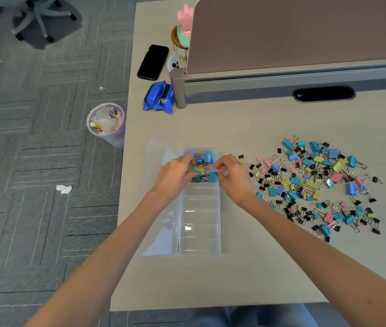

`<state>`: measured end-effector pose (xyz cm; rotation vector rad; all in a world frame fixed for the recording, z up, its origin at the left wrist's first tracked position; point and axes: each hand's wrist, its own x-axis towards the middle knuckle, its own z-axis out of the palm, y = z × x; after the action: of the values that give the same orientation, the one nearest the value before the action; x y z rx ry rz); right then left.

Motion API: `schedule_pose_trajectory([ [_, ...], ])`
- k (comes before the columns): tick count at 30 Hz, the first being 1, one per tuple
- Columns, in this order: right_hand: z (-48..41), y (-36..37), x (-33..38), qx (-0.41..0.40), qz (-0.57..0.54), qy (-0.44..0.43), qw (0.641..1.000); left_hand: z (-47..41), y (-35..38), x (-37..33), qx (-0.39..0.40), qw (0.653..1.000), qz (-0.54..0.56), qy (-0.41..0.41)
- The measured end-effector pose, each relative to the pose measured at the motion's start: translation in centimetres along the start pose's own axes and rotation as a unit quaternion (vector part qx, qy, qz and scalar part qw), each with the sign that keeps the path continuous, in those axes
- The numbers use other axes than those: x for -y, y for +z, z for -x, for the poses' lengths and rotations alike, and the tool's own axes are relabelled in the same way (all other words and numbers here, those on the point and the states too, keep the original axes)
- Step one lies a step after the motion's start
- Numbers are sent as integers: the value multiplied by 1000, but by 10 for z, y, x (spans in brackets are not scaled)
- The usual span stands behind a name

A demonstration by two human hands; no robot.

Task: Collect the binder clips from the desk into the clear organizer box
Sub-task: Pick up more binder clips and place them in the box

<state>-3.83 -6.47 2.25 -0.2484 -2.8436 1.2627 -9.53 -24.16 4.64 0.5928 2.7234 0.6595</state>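
Near the left edge of the table [210, 279], the clear organizer box [201, 232] lies open, its lid flat toward that edge. Both hands work over its far end. Left hand [175, 175]: grip closed, fingers curled onto the boxed clips [202, 159]; which one it holds cannot be told. Right hand [232, 178]: grip pinched together on one blue clip [213, 177] at the second compartment. Two compartments hold clips. The loose binder clips [317, 185] lie toward the right edge, too many to count. One phone [153, 62] and one blue pouch [159, 96] sit near the far left corner.
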Motion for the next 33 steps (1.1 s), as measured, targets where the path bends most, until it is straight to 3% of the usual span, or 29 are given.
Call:
schedule_pose_trajectory([
  [4, -2, 1, 6, 10, -73, 44, 996, 6, -8, -15, -30, 956, 263, -124],
  [10, -5, -11, 30, 127, -285, 133, 941, 8, -5, -20, -81, 942, 270, -183],
  [13, -4, -13, 38, 191, -309, 133, 922, 9, -7, -27, -74, 938, 285, -185],
  [17, -5, -10, 42, 178, -301, 135, 927, 11, -8, -34, -58, 917, 345, -191],
  [22, -12, -14, 32, 105, -257, 129, 952, 6, -9, -23, -83, 914, 315, -241],
  [25, -17, -20, 18, 42, -139, 98, 985, 3, -13, -11, -50, 904, 332, -265],
  [29, -19, -19, 10, 41, 5, 39, 998, 2, -17, -10, -6, 871, 434, -229],
  [33, -18, -11, 15, 70, 86, -12, 994, 2, -13, -7, -33, 894, 413, -173],
])
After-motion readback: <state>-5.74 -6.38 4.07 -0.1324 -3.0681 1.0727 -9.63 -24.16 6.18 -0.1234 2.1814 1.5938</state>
